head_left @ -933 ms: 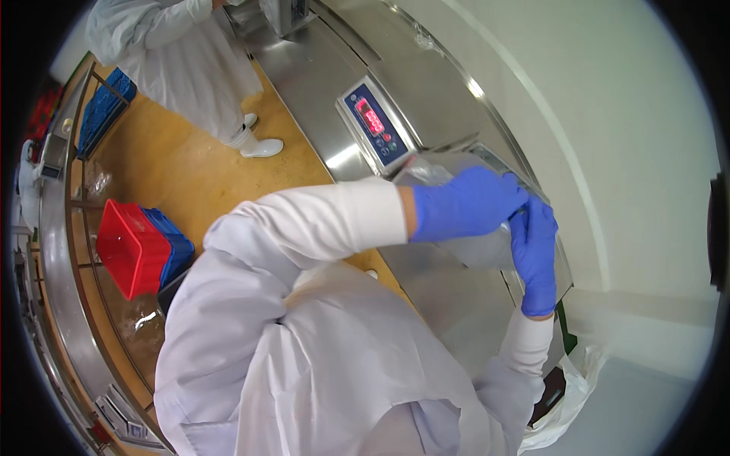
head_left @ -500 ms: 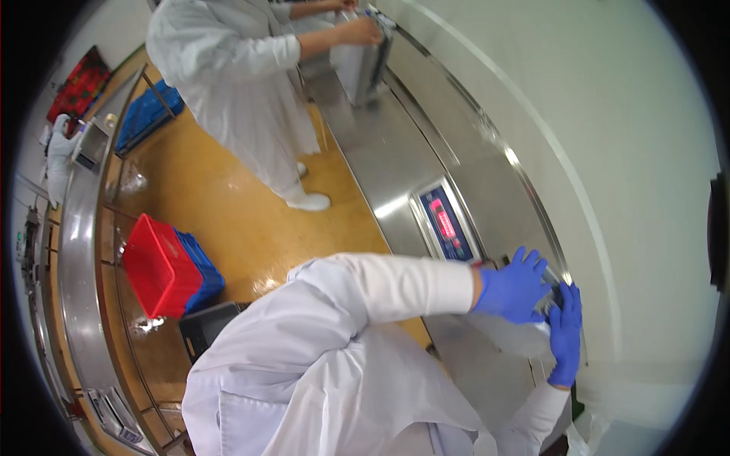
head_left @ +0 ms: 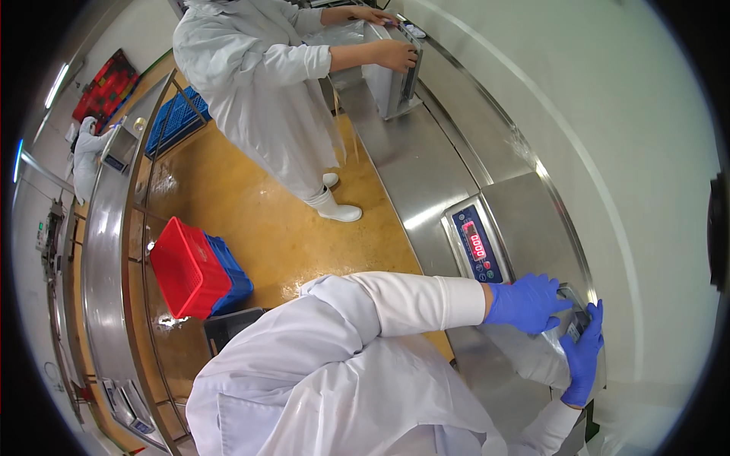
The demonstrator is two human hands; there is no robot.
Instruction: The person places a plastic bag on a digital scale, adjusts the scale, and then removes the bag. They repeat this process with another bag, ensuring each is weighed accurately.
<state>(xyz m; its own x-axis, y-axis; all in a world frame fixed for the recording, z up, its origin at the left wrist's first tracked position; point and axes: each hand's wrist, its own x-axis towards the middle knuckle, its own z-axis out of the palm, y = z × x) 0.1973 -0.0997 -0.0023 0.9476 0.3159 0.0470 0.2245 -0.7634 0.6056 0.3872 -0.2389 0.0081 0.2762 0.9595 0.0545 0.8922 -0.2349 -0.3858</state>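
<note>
A clear plastic bag (head_left: 541, 363) lies at the right end of the steel bench, around or beside a grey, boxy thing with a dark panel (head_left: 578, 324) that I cannot name. My left hand (head_left: 526, 304), in a blue glove, reaches across from the left; its fingers bend down at the bag's far edge. At the right side my right hand (head_left: 583, 356), also blue-gloved, grips the same edge, thumb toward the left hand. Just beyond my left hand stands a bench scale with a lit red display (head_left: 477, 240).
Farther along the steel bench (head_left: 426, 167), a co-worker in white (head_left: 251, 99) handles an upright metal box (head_left: 388, 83) with plastic about it. Red and blue crates (head_left: 186, 270) stand on the yellow floor, left of me. A pale wall (head_left: 623, 190) borders the bench at right.
The view has shifted, so the scene sits slightly more to the right. My left fingers, spread before, are now bent down closer together. The dark panel between my hands shows more.
</note>
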